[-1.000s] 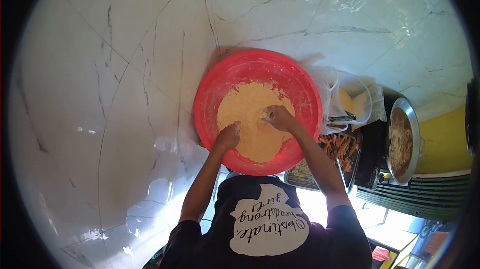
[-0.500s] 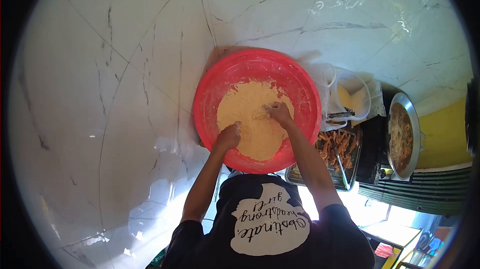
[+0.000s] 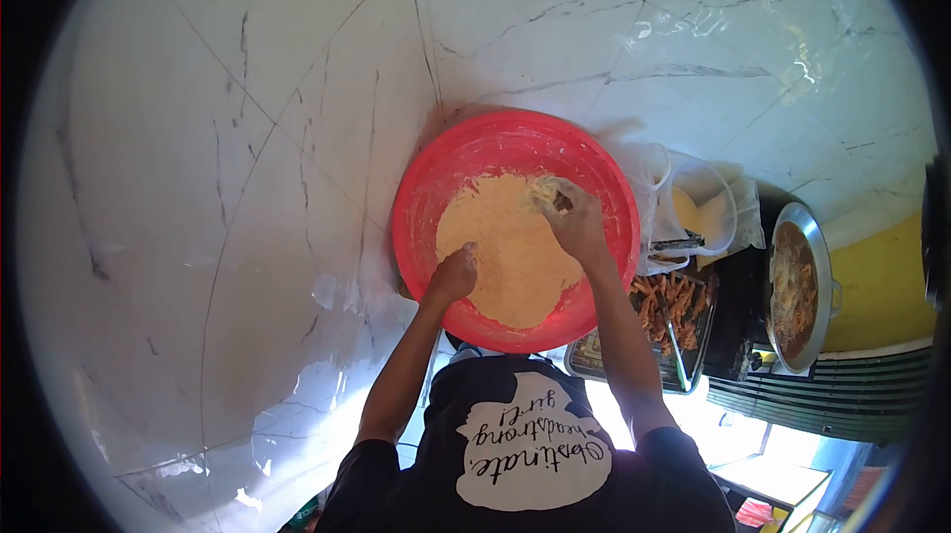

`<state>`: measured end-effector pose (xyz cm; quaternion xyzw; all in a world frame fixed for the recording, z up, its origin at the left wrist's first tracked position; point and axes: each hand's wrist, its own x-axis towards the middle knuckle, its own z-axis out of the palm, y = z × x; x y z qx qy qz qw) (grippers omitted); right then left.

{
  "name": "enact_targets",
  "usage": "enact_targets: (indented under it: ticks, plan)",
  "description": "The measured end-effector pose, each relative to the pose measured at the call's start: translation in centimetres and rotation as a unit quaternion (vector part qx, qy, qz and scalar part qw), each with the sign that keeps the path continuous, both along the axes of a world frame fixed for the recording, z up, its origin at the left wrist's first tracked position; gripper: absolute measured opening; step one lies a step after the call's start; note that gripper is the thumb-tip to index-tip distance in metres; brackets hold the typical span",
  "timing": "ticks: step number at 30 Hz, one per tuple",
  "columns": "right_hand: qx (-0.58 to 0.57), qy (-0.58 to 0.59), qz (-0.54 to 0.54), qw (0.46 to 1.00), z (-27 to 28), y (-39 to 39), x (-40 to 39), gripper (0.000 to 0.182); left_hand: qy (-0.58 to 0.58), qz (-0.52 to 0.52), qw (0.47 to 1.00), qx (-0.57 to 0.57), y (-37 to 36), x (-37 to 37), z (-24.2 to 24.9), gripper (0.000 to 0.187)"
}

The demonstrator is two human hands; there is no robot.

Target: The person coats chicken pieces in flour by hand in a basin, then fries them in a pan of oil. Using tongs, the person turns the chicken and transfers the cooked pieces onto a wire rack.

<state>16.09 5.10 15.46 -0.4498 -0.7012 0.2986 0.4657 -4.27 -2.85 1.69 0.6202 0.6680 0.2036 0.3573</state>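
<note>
A wide red basin [image 3: 421, 152] holds a broad layer of pale yellow flour [image 3: 510, 275]. My right hand [image 3: 578, 223] is raised over the far right part of the flour, its fingers closed around a flour-coated piece [image 3: 542, 193]; the coating hides what kind of piece it is. At the left edge of the flour, my left hand [image 3: 455, 273] has curled fingers, with powder on the fingertips. Whether anything is inside them cannot be made out.
Right of the basin stand clear plastic containers [image 3: 708, 198]. Nearer me, a tray [image 3: 584, 355] carries browned fried pieces [image 3: 674, 305] and metal tongs [image 3: 678, 350]. Farther right, a large metal pan [image 3: 817, 266] contains frying pieces in oil. A marbled tile wall [image 3: 297, 87] borders the basin.
My right hand has come up out of the flour, and a coated piece now shows in its fingers. My left hand stays at the flour's left edge. The view has shifted slightly.
</note>
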Motion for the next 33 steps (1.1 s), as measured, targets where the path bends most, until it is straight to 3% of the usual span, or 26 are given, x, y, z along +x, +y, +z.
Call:
enact_targets:
  ticks: [2,3,4,6,7,9,10,11,12,13,15,17,18,19,20,21,22,23,27,29,33]
  plan:
    - [-0.117,-0.072,0.055,0.989,-1.3,0.5,0.5,0.024,-0.058,0.019,0.998,-0.023,-0.3,0.3,-0.4,0.042]
    - [-0.111,-0.071,0.052,0.99,-2.2,1.1,0.5,0.024,-0.117,0.045,0.992,-0.031,0.8,0.3,-0.3,0.041]
    - [-0.132,-0.029,0.048,0.99,-3.5,1.4,0.3,0.024,-0.117,0.044,0.992,-0.029,1.2,0.7,0.8,0.041]
    - [-0.152,0.014,0.043,0.987,-4.9,1.5,-0.2,0.023,-0.344,0.198,0.911,-0.11,1.9,1.6,2.7,0.042]
    - [-0.156,0.082,0.0,0.984,-5.2,1.3,-0.7,0.023,-0.343,0.197,0.912,-0.109,2.6,1.9,2.7,0.042]
    - [-0.156,0.149,-0.043,0.975,-6.3,0.7,-2.5,0.022,-0.494,0.486,0.701,-0.166,4.0,2.9,2.5,0.042]
    - [-0.144,0.198,-0.141,0.959,-7.5,0.3,-4.1,0.022,-0.495,0.485,0.702,-0.165,4.3,4.4,2.6,0.042]
    - [-0.132,0.244,-0.238,0.931,-8.2,-0.3,-5.4,0.022,-0.369,0.529,0.758,-0.099,4.5,6.7,2.6,0.043]
    - [-0.131,0.245,-0.238,0.931,-8.4,-1.0,-6.3,0.022,-0.233,0.559,0.795,-0.031,4.7,8.5,2.6,0.043]
    - [-0.103,0.215,-0.25,0.938,-8.4,-1.6,-7.1,0.024,-0.28,0.573,0.761,0.123,5.9,9.4,-2.4,0.042]
    - [-0.073,0.186,-0.26,0.945,-8.0,-1.7,-7.3,0.025,-0.27,0.544,0.788,0.103,5.4,9.1,-1.9,0.045]
    - [-0.137,0.153,-0.163,0.965,-6.9,-1.8,-5.7,0.026,-0.259,0.516,0.813,0.08,4.4,8.3,0.3,0.049]
    - [-0.136,0.154,-0.162,0.965,-6.8,-1.4,-5.0,0.026,-0.416,0.458,0.785,-0.003,3.8,7.4,2.4,0.051]
    - [-0.213,0.208,-0.11,0.948,-7.1,-1.3,-4.3,0.026,-0.558,0.387,0.729,-0.09,3.0,6.9,3.3,0.054]
    - [-0.287,0.261,-0.058,0.92,-7.3,-1.1,-3.7,0.025,-0.557,0.388,0.728,-0.091,2.9,6.8,3.6,0.054]
    - [-0.288,0.261,-0.059,0.919,-7.5,-0.9,-3.2,0.025,-0.609,0.38,0.688,-0.109,3.0,6.6,3.7,0.056]
    - [-0.358,0.324,-0.045,0.875,-7.6,-0.6,-2.7,0.024,-0.658,0.37,0.644,-0.126,3.0,6.5,3.8,0.058]
    - [-0.422,0.383,-0.031,0.821,-7.7,-0.3,-2.3,0.023,-0.657,0.369,0.645,-0.127,2.9,6.3,4.0,0.058]
    - [-0.445,0.361,-0.011,0.819,-7.3,0.0,-0.8,0.023,-0.651,0.361,0.654,-0.14,3.1,5.6,4.3,0.057]
    - [-0.316,0.191,0.061,0.927,-6.6,-0.4,-0.3,0.032,-0.647,0.366,0.652,-0.15,3.4,5.2,4.1,0.057]
    - [-0.225,0.061,0.047,0.971,-4.2,-0.8,-0.7,0.037,-0.653,0.328,0.661,-0.169,3.7,4.2,3.9,0.055]
